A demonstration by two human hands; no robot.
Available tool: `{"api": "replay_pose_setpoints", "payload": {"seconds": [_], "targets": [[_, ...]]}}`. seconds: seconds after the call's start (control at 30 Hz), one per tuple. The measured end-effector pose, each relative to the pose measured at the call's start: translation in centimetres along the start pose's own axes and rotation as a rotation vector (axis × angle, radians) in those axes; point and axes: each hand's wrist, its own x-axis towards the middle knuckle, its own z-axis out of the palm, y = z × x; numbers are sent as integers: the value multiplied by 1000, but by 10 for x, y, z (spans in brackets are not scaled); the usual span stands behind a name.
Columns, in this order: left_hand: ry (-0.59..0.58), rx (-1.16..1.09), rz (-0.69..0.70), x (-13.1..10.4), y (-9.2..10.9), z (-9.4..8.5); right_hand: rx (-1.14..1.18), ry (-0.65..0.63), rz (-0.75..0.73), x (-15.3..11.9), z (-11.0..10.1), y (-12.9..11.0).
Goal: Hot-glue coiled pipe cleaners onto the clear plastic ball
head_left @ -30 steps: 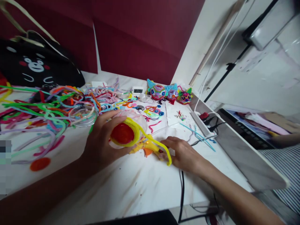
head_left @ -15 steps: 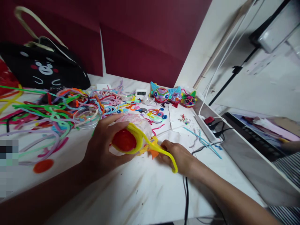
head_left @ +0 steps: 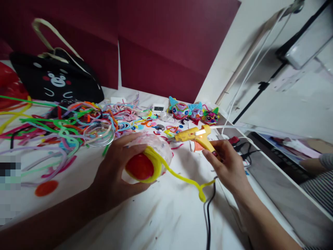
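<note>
Glue gun (head_left: 191, 134) at right showing smooth yellow plastic, nozzle (head_left: 171, 139) looking metallic, glue stick (head_left: 225, 128) looking translucent. Container (head_left: 164, 150) left of it showing see-through plastic, looking rough, cloudy; red middle (head_left: 139, 167) looking smooth. Yellow pipe cleaner (head_left: 179, 178) looking fuzzy, matt. Pipe cleaners (head_left: 63, 128) at left showing same fuzz; clear dish (head_left: 101, 144) gleaming, plastic or glass unclear. Orange disc (head_left: 46, 188) looking matt, felt-like. Table (head_left: 122, 222) showing smooth, marble-patterned finish. Black bag (head_left: 58, 91) at far left looking like matt cloth. Dark red panel (head_left: 166, 48) at far side looking smooth, dull.

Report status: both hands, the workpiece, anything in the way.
Left hand gripping clear workpiece. Right hand holding glue gun, nozzle close to workpiece, contact unclear. Possible snag: yellow pipe cleaner trailing between hands.
</note>
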Motion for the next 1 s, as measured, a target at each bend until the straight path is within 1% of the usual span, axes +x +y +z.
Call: {"api": "replay_pose_setpoints", "payload": {"seconds": [0.1, 0.17, 0.23, 0.37, 0.47, 0.63, 0.73, 0.87, 1.0], "targets": [[-63, -38, 83, -4, 0, 7, 225, 71, 58, 0, 0, 6], [-117, -57, 84, -9, -3, 13, 317, 90, 98, -3, -1, 9], [-146, -73, 81, -13, -5, 17, 352, 111, 140, -6, -2, 11], [-155, -104, 78, -18, -7, 19, 394, 127, 209, -11, -6, 10], [-164, -120, 65, -19, -6, 18, 459, 85, 225, -11, -7, 6], [-132, -155, 65, -20, -6, 19, 527, -48, 248, -13, -6, 3], [-134, -154, 50, -19, -5, 19, 516, -110, 213, -15, -6, 3], [-186, -194, 37, -17, -2, 16, 491, -118, 109, -18, -6, 2], [-189, -217, 55, -18, -1, 15, 448, -128, 84, -20, -6, 0]]}}
